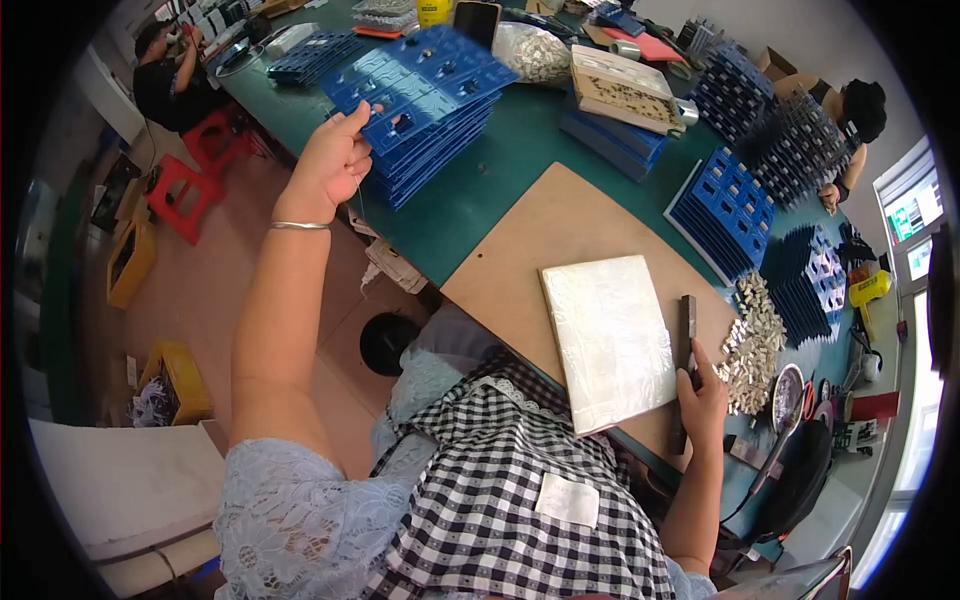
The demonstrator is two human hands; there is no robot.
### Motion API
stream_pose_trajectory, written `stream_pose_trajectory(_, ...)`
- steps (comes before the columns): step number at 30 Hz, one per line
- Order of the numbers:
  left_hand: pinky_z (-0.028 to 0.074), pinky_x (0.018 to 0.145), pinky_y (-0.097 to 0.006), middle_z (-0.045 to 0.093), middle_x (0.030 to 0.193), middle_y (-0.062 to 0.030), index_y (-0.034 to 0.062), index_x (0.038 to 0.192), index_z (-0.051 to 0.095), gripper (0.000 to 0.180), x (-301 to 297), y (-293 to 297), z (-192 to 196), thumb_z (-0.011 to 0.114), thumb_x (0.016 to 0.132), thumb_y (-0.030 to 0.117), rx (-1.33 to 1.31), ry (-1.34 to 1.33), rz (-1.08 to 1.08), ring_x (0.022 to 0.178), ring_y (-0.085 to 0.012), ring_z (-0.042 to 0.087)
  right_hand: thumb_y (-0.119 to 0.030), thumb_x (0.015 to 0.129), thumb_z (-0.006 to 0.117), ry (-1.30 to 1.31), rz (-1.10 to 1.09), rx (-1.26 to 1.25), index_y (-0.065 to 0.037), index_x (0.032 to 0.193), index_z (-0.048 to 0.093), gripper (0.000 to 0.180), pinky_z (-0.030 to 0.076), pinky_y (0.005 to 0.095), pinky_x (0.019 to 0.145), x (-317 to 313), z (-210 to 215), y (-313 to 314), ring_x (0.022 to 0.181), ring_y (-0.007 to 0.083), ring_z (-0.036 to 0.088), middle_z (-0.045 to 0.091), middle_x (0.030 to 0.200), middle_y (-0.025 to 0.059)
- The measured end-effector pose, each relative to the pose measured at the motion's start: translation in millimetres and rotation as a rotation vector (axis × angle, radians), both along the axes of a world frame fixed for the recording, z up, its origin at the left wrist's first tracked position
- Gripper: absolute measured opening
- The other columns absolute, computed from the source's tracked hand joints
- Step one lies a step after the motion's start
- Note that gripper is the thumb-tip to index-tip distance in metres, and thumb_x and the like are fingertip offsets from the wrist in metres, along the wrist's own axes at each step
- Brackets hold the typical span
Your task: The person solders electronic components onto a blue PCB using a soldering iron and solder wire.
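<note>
One blue panel [440,72] is pinched by its left edge in the left hand [335,160], which is raised to the left of the brown board [540,220]. The panel extends rightward from that hand, over a stack of blue panels [440,155] beyond the board; whether they touch, I cannot tell. On the board's right part, the right hand [704,395] grasps a dark bar [688,325] beside a white slab [612,340]. Small silvery pieces [755,345] are heaped at the board's right edge.

Slab [612,340] on board [512,240]; bar [687,325] at right
</note>
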State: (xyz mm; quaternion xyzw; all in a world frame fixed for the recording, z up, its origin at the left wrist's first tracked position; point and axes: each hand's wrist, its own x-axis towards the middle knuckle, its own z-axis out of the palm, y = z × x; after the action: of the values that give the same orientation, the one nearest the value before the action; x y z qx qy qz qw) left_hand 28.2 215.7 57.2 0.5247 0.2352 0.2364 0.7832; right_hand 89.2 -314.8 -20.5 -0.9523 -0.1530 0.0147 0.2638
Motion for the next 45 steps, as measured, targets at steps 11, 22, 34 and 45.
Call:
stream_pose_trajectory(11,0.02,0.036,-0.019,0.058,0.073,0.0003,0.0103,0.089,0.057,0.027,-3.1,0.4,-15.0,0.055,0.096,0.036,-0.079,0.075,-0.011,0.042,-0.0034,0.026,-0.021,0.078,0.069,-0.211,0.036,-0.285,-0.014,0.128,0.057,0.052,0.048,0.0394,0.064,0.1,2.4,1.2,0.072,0.0316,0.063,0.065,0.087,0.0143)
stream_pose_trajectory(22,0.018,0.04,-0.018,0.049,0.059,0.0015,0.0111,0.081,0.055,0.044,-25.0,-15.0,3.0,0.04,0.099,0.049,0.401,0.292,-0.163,0.043,-0.0023,0.031,-0.042,0.062,0.078,-0.234,0.586,-0.367,-0.028,0.131,0.053,0.075,0.028,0.0612,0.101,-58.0,39.9,46.9,0.127,0.0341,0.04,0.043,0.143,0.004)
stream_pose_trajectory(34,0.02,0.041,-0.02,0.036,0.058,0.005,0.0113,0.098,0.053,0.034,92.3,-191.1,-8.1,0.038,0.102,0.041,0.205,0.048,-0.6,0.046,-0.0037,0.027,0.0,0.082,0.063,-0.407,0.019,0.574,-0.002,0.113,0.057,0.032,0.049,0.0338,0.078,-11.3,51.6,23.6,0.093,0.0238,0.06,0.062,0.101,0.0136)
stream_pose_trajectory(45,0.021,0.04,-0.025,0.036,0.058,0.0055,0.0076,0.097,0.056,0.046,303.8,-295.6,75.1,0.037,0.099,0.05,0.114,-0.29,-0.704,0.044,-0.0074,0.027,-0.036,0.091,0.059,0.156,-0.57,1.337,-0.011,0.115,0.054,0.035,0.048,0.0317,0.064,231.9,120.4,-7.6,0.079,0.0154,0.055,0.058,0.095,0.0047)
